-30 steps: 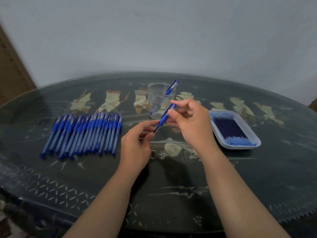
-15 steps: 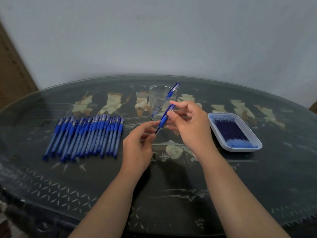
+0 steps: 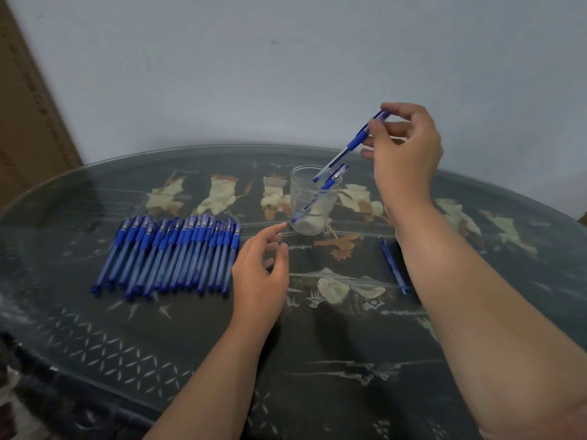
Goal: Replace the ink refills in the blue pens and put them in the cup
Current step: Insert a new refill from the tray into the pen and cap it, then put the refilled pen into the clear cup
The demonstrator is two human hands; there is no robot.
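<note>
While both hands were on the pen in front of the cup [image 3: 298,198] half a second back, head view now shows only the right hand [image 3: 406,150] on it: grip clamped on the cap end, thumb and fingertips [image 3: 376,130] pinching, pen [image 3: 351,144] raised above and right of the cup, angled tip-down with the tip just inside the cup mouth. Left hand [image 3: 259,277] has let go: grip apart, fingers loose, holding nothing, hovering over the desk [image 3: 333,385] left of the cup on the wearer's side, just beside the row of pens [image 3: 171,252]. Read: refill swap on this pen looks finished, this is the drop-in step, not yet released. Would be number two in the cup; one leaning pen [image 3: 332,181] already in there, cap end over the rim. Left hand looks set for the next one from the row, which lies well left of the cup and seems untouched. One loose refill [image 3: 392,265] lies flat on the desk right of the cup, near side; likely the spent one, can't confirm. Hidden/unclear: the refill tray that sat right of the cup earlier is now behind the right forearm [image 3: 460,296], not visible at all. Can't tell whether the held pen's tip touches the leaning pen or the glass, since the two overlap at the rim. Row is motion-blurred, no reliable count. Part of the held pen's cap is covered by the fingers.
</note>
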